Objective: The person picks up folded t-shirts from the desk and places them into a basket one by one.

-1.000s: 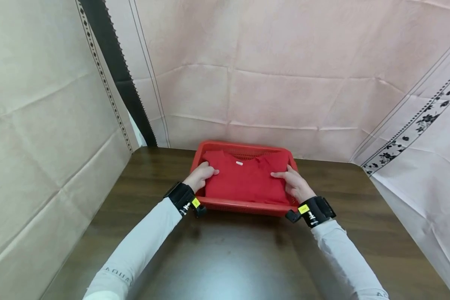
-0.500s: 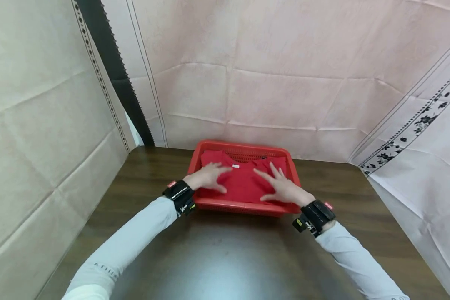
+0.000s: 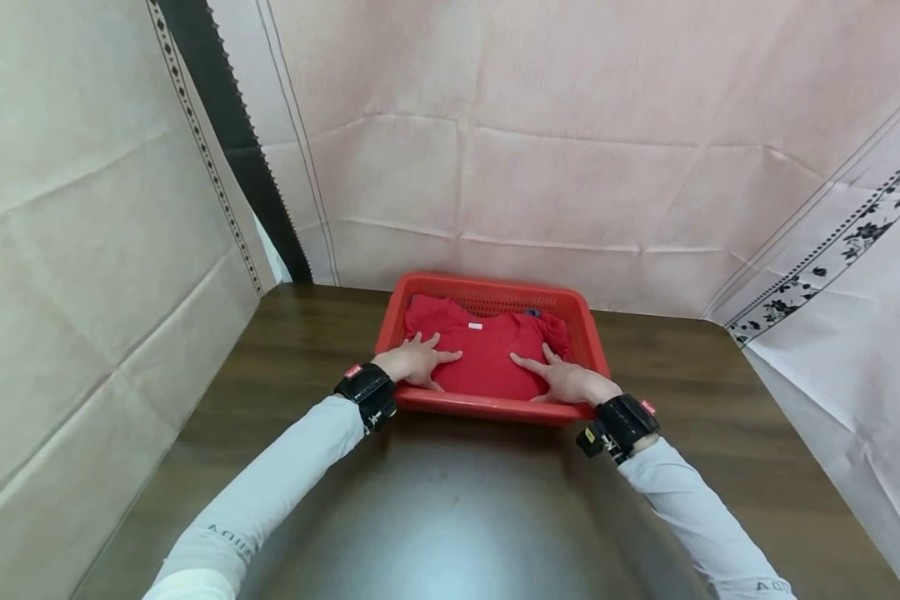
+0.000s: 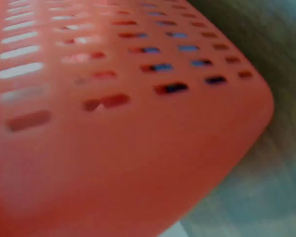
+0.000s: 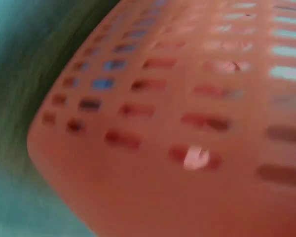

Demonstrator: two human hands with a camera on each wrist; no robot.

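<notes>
A folded red shirt (image 3: 487,354) with a small white neck label lies inside a red plastic basket (image 3: 495,287). My left hand (image 3: 414,362) rests on the shirt's left part with its fingers spread. On the right part, my right hand (image 3: 566,379) lies the same way, fingers fanned out and pointing inward. Both wrist views are filled by the basket's slotted outer wall (image 4: 138,148), and the hands are out of sight there. Through the slots of the wall (image 5: 138,192) in the right wrist view, bits of red and blue show.
The basket stands at the far side of a dark wooden table (image 3: 450,500). Behind it hangs a pale cloth (image 3: 532,167), and another cloth (image 3: 82,250) hangs on the left. A bit of dark blue fabric (image 3: 532,312) peeks out behind the shirt.
Both hands have let go of the shirt's sides, opened their fingers and come down flat onto its front. The shirt sits a little lower and more rumpled in the basket.
</notes>
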